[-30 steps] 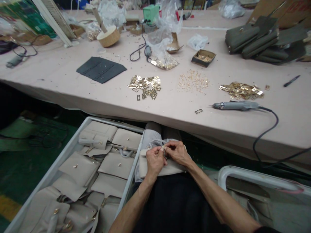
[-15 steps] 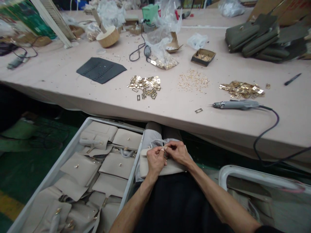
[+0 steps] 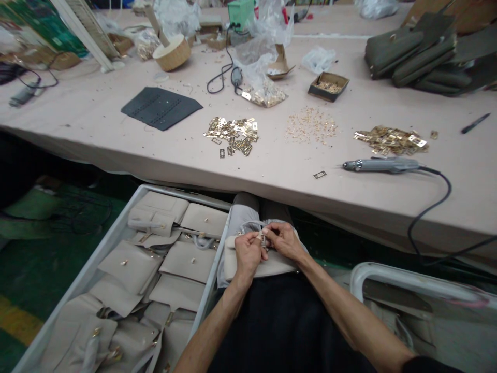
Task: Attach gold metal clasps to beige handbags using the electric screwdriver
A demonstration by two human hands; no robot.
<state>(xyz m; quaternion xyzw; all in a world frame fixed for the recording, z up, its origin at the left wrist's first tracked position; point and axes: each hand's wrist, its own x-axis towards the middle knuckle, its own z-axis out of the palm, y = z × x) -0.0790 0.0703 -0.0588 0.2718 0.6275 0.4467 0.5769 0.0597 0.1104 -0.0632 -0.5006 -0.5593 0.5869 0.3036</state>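
Note:
A beige handbag (image 3: 277,267) lies across my lap, below the table edge. Over its middle, my left hand (image 3: 248,253) and my right hand (image 3: 282,239) meet with fingertips pinched close together. Between them is a small pale part of the bag, perhaps a strap or tab; its exact form is hidden by the fingers. The bag's handle (image 3: 251,225) arches just beyond my hands. Some small metal fitting glints under the fingers, too small to make out.
A white bin (image 3: 212,282) of beige bags stands at my left, another white bin (image 3: 388,270) at my right. On the table (image 3: 174,155) lie gold metal plates (image 3: 233,132), more gold plates (image 3: 392,140), scattered screws (image 3: 312,125), an electric screwdriver (image 3: 382,165) and dark bags (image 3: 411,52).
The view has shifted slightly. Both hands stay pinched at the same place on the bag, with small finger movements.

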